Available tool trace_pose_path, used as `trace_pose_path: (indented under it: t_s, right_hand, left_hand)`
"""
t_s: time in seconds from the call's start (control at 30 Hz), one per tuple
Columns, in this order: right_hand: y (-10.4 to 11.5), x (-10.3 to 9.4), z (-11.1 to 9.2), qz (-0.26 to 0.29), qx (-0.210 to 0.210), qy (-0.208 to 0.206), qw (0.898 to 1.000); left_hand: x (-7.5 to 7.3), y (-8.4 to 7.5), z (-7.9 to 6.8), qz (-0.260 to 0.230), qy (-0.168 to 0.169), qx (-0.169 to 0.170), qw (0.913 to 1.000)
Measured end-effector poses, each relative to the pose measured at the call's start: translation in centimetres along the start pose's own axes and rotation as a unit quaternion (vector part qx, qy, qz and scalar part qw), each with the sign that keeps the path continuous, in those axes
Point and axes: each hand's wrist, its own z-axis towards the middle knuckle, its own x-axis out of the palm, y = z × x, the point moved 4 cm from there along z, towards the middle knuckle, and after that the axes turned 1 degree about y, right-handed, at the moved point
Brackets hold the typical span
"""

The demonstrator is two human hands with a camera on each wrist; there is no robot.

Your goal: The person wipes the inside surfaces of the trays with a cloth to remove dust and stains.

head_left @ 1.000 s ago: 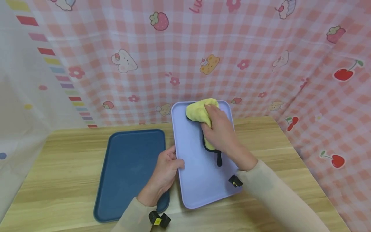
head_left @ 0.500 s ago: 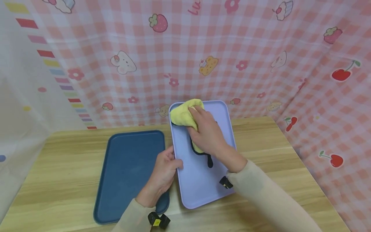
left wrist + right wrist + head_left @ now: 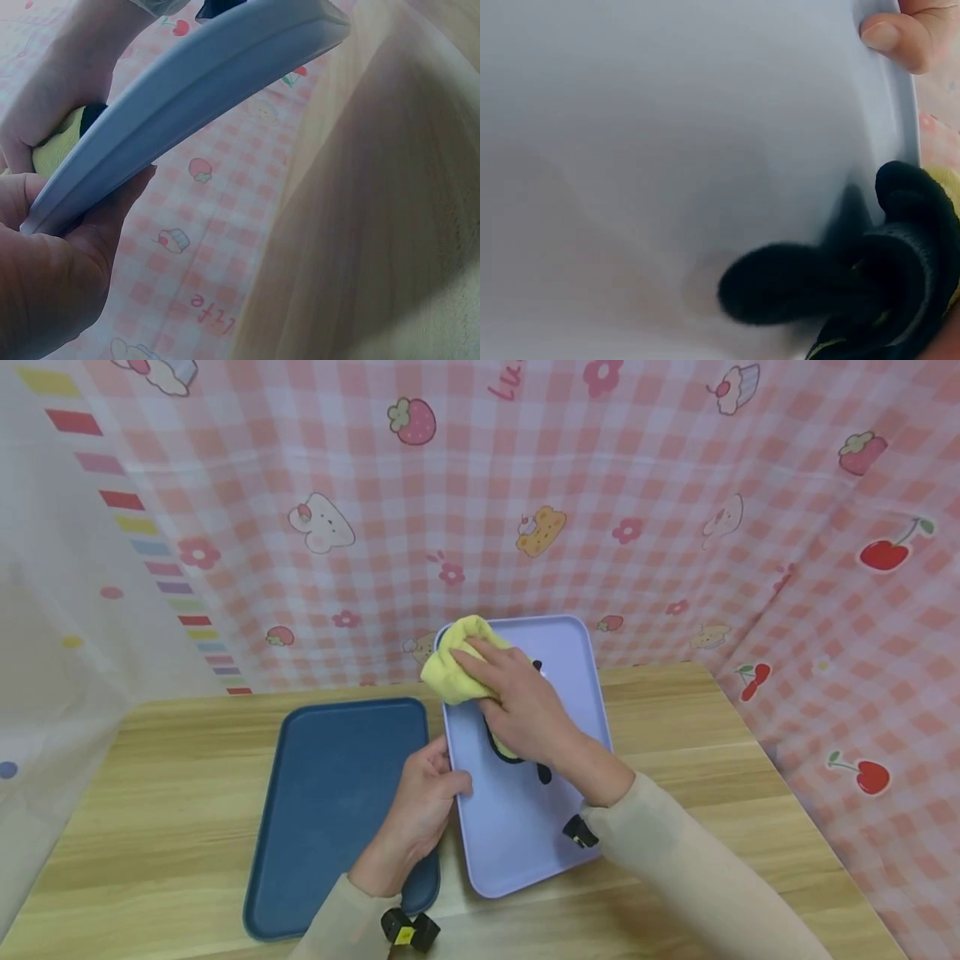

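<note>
A lavender tray (image 3: 525, 827) is held up and tilted above the table, its inner face toward me. My left hand (image 3: 423, 797) grips its left long edge, thumb over the rim and fingers behind, as the left wrist view also shows. My right hand (image 3: 525, 702) holds a bunched yellow cleaning cloth (image 3: 453, 672) with black edging against the tray's upper left corner, where the cloth overlaps the rim. In the right wrist view, a dark cloth tab (image 3: 795, 285) hangs near the tray surface, with the left thumb (image 3: 885, 34) on the rim above.
A dark blue tray (image 3: 337, 793) lies flat on the wood-grain table (image 3: 165, 827), left of the lavender one. Part of a rounded dark blue object (image 3: 422, 889) shows beside the left wrist. A pink checked curtain (image 3: 375, 568) hangs behind the table and along its right side.
My right hand has moved the cloth leftward across the top of the lavender tray to its left corner and rim. My left hand keeps its grip in nearly the same place.
</note>
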Motion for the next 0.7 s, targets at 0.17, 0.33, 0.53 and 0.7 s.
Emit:
trace_pose_path:
  t_s: [0.17,0.33,0.53,0.7]
  right_hand:
    - [0.6,0.0,-0.1,-0.017,-0.044,0.03,0.998]
    - [0.7,0.0,-0.5,-0.05,-0.106,0.041,0.992]
    - [0.4,0.1,-1.2,-0.114,-0.156,0.047,0.98]
    - [0.0,-0.1,-1.9,-0.145,-0.146,0.048,0.977]
  left_hand:
    - [0.0,-0.1,0.1,-0.004,-0.006,0.006,1.0]
    - [0.1,-0.2,0.2,-0.014,-0.007,0.018,0.9997]
    - [0.1,0.0,0.3,-0.022,-0.007,0.028,0.9993]
    - [0.2,0.1,0.3,-0.033,-0.017,0.024,0.999]
